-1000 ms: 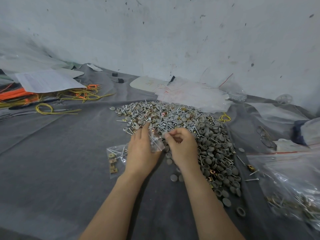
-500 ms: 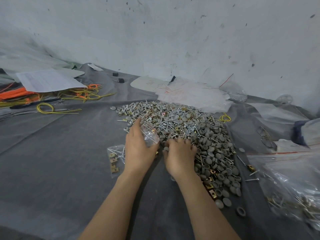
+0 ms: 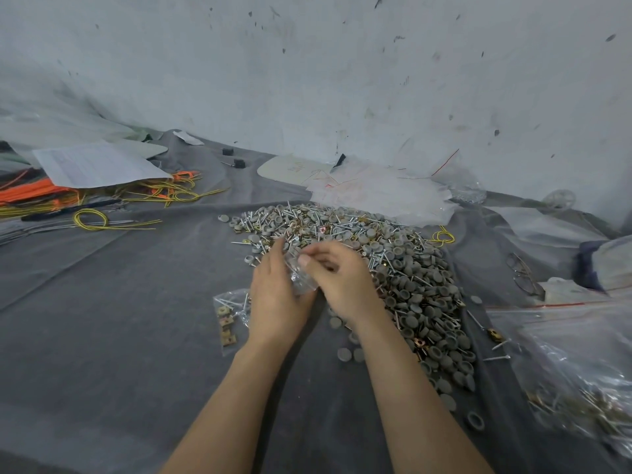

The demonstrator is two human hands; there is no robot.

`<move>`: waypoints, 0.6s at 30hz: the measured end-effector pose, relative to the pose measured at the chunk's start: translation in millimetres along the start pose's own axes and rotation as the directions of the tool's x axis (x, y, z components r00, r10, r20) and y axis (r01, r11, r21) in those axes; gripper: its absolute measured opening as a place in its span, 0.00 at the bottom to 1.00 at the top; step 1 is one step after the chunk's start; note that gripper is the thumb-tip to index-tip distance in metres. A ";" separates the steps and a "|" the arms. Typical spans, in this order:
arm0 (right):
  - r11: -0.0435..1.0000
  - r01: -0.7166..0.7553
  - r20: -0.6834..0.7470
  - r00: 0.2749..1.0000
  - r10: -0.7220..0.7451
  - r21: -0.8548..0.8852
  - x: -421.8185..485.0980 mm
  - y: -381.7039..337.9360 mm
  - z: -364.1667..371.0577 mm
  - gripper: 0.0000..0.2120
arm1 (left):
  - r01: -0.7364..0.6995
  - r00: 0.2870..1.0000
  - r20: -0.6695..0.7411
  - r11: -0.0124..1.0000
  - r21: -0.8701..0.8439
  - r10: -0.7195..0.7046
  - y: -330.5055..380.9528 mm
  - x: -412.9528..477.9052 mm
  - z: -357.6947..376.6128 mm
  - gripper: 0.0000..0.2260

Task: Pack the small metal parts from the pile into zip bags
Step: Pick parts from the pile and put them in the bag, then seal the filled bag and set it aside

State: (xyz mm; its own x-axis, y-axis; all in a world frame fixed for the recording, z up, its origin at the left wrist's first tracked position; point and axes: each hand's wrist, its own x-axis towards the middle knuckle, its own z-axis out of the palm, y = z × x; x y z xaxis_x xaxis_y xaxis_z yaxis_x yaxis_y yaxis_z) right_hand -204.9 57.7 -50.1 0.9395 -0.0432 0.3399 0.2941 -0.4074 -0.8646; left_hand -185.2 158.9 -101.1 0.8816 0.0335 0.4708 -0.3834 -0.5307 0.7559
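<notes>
A big pile of small metal parts (image 3: 403, 268), screws, grey round caps and brass clips, lies on the grey cloth (image 3: 119, 319). At the pile's near left edge my left hand (image 3: 273, 295) holds a small clear zip bag (image 3: 299, 278) upright. My right hand (image 3: 338, 278) is at the bag's mouth, fingertips pinched together; what they hold is too small to tell. A filled zip bag (image 3: 231, 314) with brass clips and screws lies flat just left of my left wrist.
A large clear bag of packed parts (image 3: 578, 371) lies at the right. A heap of empty clear bags (image 3: 376, 193) sits behind the pile. Yellow and orange wires (image 3: 102, 200) and a paper sheet (image 3: 92, 165) are at the far left. Eyeglasses (image 3: 523, 275) rest right of the pile.
My right hand has risen from the pile's near edge to the mouth of the bag. My left hand has kept the bag in about the same place.
</notes>
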 end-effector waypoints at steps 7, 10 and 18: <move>0.983 -0.017 0.120 0.992 0.040 -0.185 3.6 -14.2 -5.7 0.06 | -0.050 0.995 -0.081 0.999 0.022 0.051 16.2 12.4 -18.8 0.41; 0.973 0.036 0.046 0.999 -0.026 -0.229 9.4 -32.4 -13.8 0.03 | -0.133 0.991 0.030 0.991 -0.001 0.133 20.5 16.0 -39.2 0.49; 0.977 0.134 -0.035 0.989 -0.141 -0.165 -2.6 -83.5 -67.8 0.07 | -0.038 0.994 0.073 0.859 -0.510 0.087 57.8 37.0 -79.0 0.06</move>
State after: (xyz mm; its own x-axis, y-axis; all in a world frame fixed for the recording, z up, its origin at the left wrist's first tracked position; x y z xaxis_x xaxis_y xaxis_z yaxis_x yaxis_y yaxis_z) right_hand -243.8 29.9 46.3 0.8818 -0.0166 0.4714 0.3842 -0.5544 -0.7382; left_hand -196.4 196.4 -4.1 0.8628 -0.0746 0.5001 -0.5030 -0.0254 0.8639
